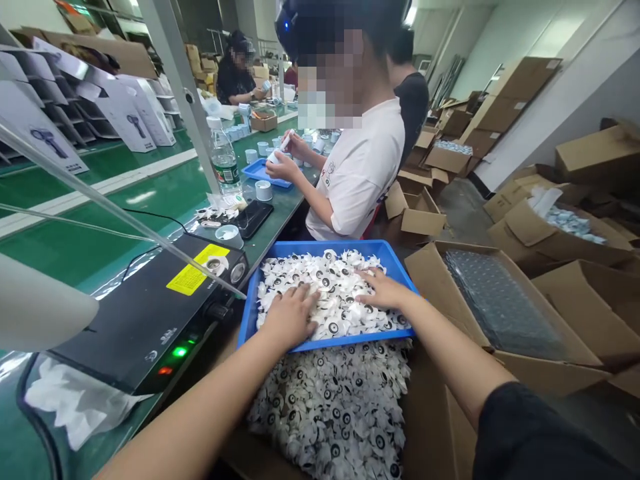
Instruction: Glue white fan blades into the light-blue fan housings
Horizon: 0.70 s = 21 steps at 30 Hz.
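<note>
A blue tray [330, 248] is filled with small white fan blades [345, 270] that have black round centres. My left hand [294, 313] lies on the pile at the tray's near left, fingers spread and palm down. At the right side my right hand [383, 292] rests on the same pile, its fingers stretched out toward the middle. Neither hand is closed round a piece, as far as the fingers show. Below the tray's near edge, a cardboard box [430, 413] holds a large heap of the same white fan blades [340, 413].
Left of the tray, a black device [150, 320] with lit indicators sits on the green bench [145, 190]. A phone [254, 219] and a water bottle [224, 160] are farther along. A co-worker in a white shirt [367, 167] sits ahead. Open cardboard boxes [520, 300] crowd the right.
</note>
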Tool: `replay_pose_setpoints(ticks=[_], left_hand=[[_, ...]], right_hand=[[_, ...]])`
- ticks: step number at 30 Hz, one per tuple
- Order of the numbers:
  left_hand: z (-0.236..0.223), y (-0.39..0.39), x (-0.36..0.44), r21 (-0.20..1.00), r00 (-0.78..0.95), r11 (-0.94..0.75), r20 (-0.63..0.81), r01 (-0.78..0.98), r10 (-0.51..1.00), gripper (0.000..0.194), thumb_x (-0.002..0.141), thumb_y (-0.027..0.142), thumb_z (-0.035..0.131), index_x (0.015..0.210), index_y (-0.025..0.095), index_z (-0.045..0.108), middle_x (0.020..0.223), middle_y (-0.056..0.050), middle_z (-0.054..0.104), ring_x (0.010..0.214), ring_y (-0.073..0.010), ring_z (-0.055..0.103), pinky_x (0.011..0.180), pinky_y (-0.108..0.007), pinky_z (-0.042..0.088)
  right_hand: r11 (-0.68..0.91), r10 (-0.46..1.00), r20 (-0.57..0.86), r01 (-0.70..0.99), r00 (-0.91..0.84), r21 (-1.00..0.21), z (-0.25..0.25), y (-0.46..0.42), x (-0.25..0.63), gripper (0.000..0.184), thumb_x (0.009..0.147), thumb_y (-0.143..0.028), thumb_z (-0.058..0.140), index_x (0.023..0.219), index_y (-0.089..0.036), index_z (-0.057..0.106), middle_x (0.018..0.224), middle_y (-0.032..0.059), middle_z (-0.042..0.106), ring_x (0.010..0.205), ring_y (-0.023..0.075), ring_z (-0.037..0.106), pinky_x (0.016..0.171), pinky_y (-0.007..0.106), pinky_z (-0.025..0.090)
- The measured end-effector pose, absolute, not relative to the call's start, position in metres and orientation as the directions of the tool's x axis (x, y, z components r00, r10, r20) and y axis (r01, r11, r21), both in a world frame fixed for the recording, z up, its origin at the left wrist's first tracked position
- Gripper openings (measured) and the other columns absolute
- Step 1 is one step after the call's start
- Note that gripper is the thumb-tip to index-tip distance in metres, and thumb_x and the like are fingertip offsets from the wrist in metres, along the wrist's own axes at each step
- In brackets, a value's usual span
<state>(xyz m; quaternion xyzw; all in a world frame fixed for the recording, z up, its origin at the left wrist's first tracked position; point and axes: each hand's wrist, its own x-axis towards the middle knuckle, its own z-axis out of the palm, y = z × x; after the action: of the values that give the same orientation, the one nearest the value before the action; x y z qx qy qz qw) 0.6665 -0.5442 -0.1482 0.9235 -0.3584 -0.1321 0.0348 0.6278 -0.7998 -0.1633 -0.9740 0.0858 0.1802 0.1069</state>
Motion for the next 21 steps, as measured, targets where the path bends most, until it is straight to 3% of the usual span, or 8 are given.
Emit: replay_pose_setpoints(ticks=[3, 5, 7, 10, 14, 17, 19, 21], left_hand=[[-0.146, -0.526, 0.653, 0.108, 0.769, -0.794, -0.2, -0.599, -0.607, 0.036, 0.089, 0.034, 0.055, 0.119, 0.019, 0.068, 0.115, -0.018, 0.068, 0.117, -0.0381, 0.056, 0.093, -0.052, 0.047], [-0.145, -0.525, 0.648, 0.08, 0.794, -0.812, -0.17, -0.578, -0.583, 0.035, 0.091, 0.036, 0.051, 0.11, 0.016, 0.071, 0.122, -0.021, 0.064, 0.12, -0.0405, 0.053, 0.097, -0.055, 0.043], [-0.148, -0.534, 0.65, 0.075, 0.795, -0.806, -0.134, -0.587, -0.591, 0.043, 0.091, 0.037, 0.05, 0.125, 0.015, 0.063, 0.145, -0.021, 0.049, 0.133, -0.0409, 0.042, 0.109, -0.056, 0.032], [-0.155, -0.553, 0.663, 0.113, 0.734, -0.75, -0.156, -0.652, -0.661, 0.058, 0.09, 0.039, 0.053, 0.145, 0.024, 0.046, 0.162, -0.008, 0.027, 0.147, -0.0342, 0.024, 0.119, -0.051, 0.018], [-0.158, -0.55, 0.674, 0.175, 0.669, -0.723, -0.283, -0.668, -0.687, 0.057, 0.088, 0.045, 0.058, 0.142, 0.027, 0.05, 0.16, -0.008, 0.031, 0.142, -0.0368, 0.035, 0.113, -0.052, 0.032], [-0.156, -0.526, 0.666, 0.158, 0.719, -0.774, -0.295, -0.612, -0.629, 0.064, 0.089, 0.051, 0.055, 0.147, 0.025, 0.042, 0.159, -0.013, 0.032, 0.141, -0.0449, 0.033, 0.113, -0.061, 0.024], [-0.156, -0.511, 0.652, 0.165, 0.757, -0.778, -0.18, -0.606, -0.628, 0.07, 0.09, 0.054, 0.052, 0.15, 0.024, 0.035, 0.16, -0.013, 0.029, 0.146, -0.0463, 0.018, 0.116, -0.063, 0.01], [-0.163, -0.503, 0.634, 0.288, 0.658, -0.66, -0.119, -0.694, -0.743, 0.064, 0.089, 0.052, 0.05, 0.146, 0.024, 0.042, 0.156, -0.011, 0.036, 0.147, -0.0414, 0.02, 0.118, -0.059, 0.009]], right_hand=[[-0.97, -0.098, -0.374, -0.172, 0.922, -0.169, -0.175, -0.794, 0.61, 0.074, 0.092, -0.045, 0.066, 0.153, -0.025, 0.029, 0.16, 0.0124, 0.015, 0.144, 0.0379, 0.021, 0.116, 0.063, 0.022], [-0.974, -0.097, -0.354, -0.162, 0.93, -0.158, -0.18, -0.79, 0.611, 0.074, 0.091, -0.046, 0.066, 0.153, -0.026, 0.03, 0.161, 0.0108, 0.011, 0.145, 0.038, 0.016, 0.118, 0.064, 0.015], [-0.972, -0.146, -0.314, -0.195, 0.938, -0.13, -0.181, -0.793, 0.623, 0.072, 0.091, -0.045, 0.067, 0.152, -0.026, 0.032, 0.161, 0.0096, 0.01, 0.146, 0.0384, 0.011, 0.118, 0.065, 0.008], [-0.953, -0.258, -0.263, -0.29, 0.93, -0.092, -0.178, -0.804, 0.646, 0.07, 0.092, -0.041, 0.066, 0.151, -0.024, 0.034, 0.16, 0.0108, 0.013, 0.146, 0.039, 0.01, 0.117, 0.066, 0.006], [-0.93, -0.276, -0.316, -0.335, 0.908, -0.149, -0.174, -0.815, 0.635, 0.069, 0.089, -0.044, 0.069, 0.147, -0.022, 0.04, 0.153, 0.0144, 0.032, 0.139, 0.0371, 0.032, 0.114, 0.064, 0.025], [-0.906, -0.288, -0.278, -0.355, 0.916, -0.232, -0.173, -0.813, 0.586, 0.08, 0.08, -0.05, 0.075, 0.148, -0.027, 0.039, 0.151, 0.0145, 0.034, 0.142, 0.0414, 0.025, 0.115, 0.066, 0.016], [-0.873, -0.357, -0.163, -0.391, 0.92, -0.293, -0.179, -0.8, 0.545, 0.074, 0.091, -0.054, 0.058, 0.152, -0.024, 0.03, 0.152, 0.0139, 0.03, 0.148, 0.0387, 0.009, 0.118, 0.064, 0.004], [-0.833, -0.411, -0.06, -0.401, 0.91, -0.382, -0.196, -0.773, 0.507, 0.056, 0.101, -0.048, 0.03, 0.149, -0.02, 0.034, 0.148, 0.0144, 0.033, 0.149, 0.0311, 0.008, 0.121, 0.058, 0.007]])
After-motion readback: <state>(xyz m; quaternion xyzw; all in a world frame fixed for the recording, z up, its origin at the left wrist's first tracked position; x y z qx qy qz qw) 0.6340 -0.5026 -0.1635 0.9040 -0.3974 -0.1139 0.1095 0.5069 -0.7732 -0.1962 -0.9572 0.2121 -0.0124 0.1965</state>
